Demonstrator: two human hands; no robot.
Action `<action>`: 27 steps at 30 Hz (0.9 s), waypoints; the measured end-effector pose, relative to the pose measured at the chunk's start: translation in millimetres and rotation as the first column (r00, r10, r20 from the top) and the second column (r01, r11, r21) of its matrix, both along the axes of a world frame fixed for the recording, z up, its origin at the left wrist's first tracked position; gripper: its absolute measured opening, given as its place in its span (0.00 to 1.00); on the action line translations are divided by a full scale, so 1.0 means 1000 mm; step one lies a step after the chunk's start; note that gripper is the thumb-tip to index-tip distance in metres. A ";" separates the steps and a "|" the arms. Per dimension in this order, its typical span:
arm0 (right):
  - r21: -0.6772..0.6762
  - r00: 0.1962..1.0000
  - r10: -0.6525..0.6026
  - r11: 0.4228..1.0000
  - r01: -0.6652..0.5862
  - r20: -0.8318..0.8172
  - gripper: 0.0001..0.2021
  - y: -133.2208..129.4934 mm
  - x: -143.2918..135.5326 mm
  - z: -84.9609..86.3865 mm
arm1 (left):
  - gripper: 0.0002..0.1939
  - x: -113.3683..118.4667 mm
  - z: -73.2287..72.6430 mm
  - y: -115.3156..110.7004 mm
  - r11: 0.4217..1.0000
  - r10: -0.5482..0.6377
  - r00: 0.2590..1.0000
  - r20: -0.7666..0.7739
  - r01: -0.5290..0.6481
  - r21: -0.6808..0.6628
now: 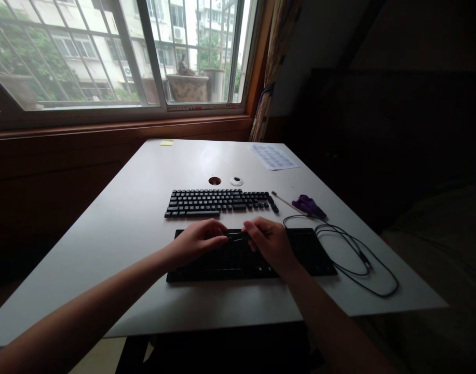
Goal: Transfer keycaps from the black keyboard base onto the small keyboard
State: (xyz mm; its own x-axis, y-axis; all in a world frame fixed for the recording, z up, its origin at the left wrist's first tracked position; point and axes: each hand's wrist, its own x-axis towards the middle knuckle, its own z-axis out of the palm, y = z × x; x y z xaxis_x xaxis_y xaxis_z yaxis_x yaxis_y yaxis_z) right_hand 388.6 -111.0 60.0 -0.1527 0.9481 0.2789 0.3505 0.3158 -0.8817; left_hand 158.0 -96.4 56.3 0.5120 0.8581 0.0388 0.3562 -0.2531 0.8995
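Observation:
A black keyboard base (308, 249) lies near the table's front edge, its key area dark and hard to make out. Over its back edge, my left hand (202, 236) is closed in a pinch, thumb and fingers at a small black piece that looks like a keycap. My right hand (267, 241) grips a thin wire tool (238, 237), seemingly a wire keycap puller, whose wires span the gap toward the left fingertips. Behind the base, black keycaps (206, 200) lie in keyboard-like rows, with gaps at the lower right. Fingers hide most of both held items.
A black cable (378, 293) loops right of the base. Farther back lie a thin brush (286, 201) and a purple cloth (310, 205). A round hole (215, 181), a white cover (236, 181), papers (274, 157) and yellow notes (166, 143) are on the white table (117, 218).

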 end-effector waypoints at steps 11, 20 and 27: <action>0.192 0.996 0.061 0.979 -0.073 0.067 0.15 0.005 -0.016 -0.016 | 0.19 0.002 -0.026 0.010 0.961 0.183 0.934 0.307 -0.104 -0.257; -0.031 0.986 -0.062 0.998 0.057 -0.153 0.16 -0.001 -0.019 -0.022 | 0.13 -0.003 -0.021 0.001 0.981 0.147 0.942 0.300 -0.101 -0.163; 0.076 0.998 -0.049 0.996 0.052 -0.049 0.14 -0.004 -0.018 -0.026 | 0.07 -0.008 -0.022 0.004 0.993 0.107 0.914 0.391 -0.115 -0.004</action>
State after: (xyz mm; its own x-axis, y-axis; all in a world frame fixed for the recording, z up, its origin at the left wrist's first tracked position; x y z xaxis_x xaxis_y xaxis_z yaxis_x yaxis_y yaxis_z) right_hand 370.5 -115.5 33.9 -0.0902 0.9296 0.3575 0.3264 0.3667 -0.8712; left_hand 149.7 -92.6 34.4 0.3547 0.9056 0.2324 0.0050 -0.2504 0.9681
